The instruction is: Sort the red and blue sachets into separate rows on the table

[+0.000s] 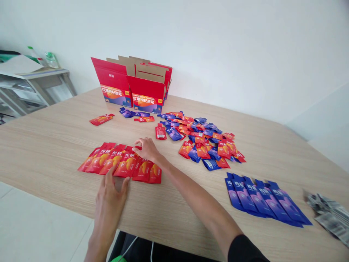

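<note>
Several red drink pouches (125,164) with orange fruit prints lie overlapping in a row before me. My left hand (110,198) is at the row's near edge, thumb and index finger spread apart by a pouch's bottom corners. From the far side, my right hand (148,150) reaches over the row, its thumb and fingers bent around the top end of a red pouch; the exact contact is partly hidden. To the right, a matching row of blue pouches (263,198) lies fanned out. A mixed heap of red and blue pouches (201,136) is spread beyond my right forearm.
Red printed cartons (147,95) stand with raised flaps at the back, by the wall. A loose red pouch (101,119) and a few others lie before them. Crumpled grey printed packaging (331,214) is at the right edge. A side desk (35,74) holds paper and bottles.
</note>
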`<state>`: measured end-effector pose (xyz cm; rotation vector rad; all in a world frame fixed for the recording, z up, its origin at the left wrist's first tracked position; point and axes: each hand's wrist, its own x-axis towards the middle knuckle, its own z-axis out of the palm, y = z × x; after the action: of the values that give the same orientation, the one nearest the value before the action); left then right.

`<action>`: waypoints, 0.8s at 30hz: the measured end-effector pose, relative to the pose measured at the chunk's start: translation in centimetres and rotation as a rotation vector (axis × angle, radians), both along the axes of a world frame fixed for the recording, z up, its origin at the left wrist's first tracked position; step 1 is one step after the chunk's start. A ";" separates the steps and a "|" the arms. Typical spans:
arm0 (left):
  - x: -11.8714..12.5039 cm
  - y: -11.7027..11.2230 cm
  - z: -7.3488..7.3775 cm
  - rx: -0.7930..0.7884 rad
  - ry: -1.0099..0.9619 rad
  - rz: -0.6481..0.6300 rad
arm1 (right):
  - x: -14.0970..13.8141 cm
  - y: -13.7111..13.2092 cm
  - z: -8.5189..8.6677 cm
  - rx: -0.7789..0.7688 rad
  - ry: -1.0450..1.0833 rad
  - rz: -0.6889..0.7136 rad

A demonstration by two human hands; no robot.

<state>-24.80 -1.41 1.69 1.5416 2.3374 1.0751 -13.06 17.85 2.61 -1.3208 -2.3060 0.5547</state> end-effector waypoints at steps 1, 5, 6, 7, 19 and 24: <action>0.1 -0.1 -0.3 0.045 0.048 -0.038 | 0.0 0.2 -0.3 0.009 0.018 0.029; 0.6 -0.2 -1.3 0.108 0.173 -0.256 | 0.3 1.1 -0.8 0.020 0.072 0.134; 0.7 -0.2 -1.3 0.093 0.181 -0.269 | 0.5 1.2 -0.7 0.014 0.077 0.150; 0.9 -0.1 -1.3 0.078 0.186 -0.268 | 0.7 1.3 -0.6 0.008 0.081 0.160; 1.3 0.6 -1.0 0.131 0.283 -0.342 | 2.9 1.4 -0.7 -0.046 0.221 0.180; 1.8 0.7 -1.8 0.174 0.235 -0.555 | 3.7 1.4 -1.4 -0.041 0.286 0.158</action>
<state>-23.01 -0.75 -0.09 2.3013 1.7770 1.0099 -9.34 19.27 1.26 -1.0071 -2.1805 0.7913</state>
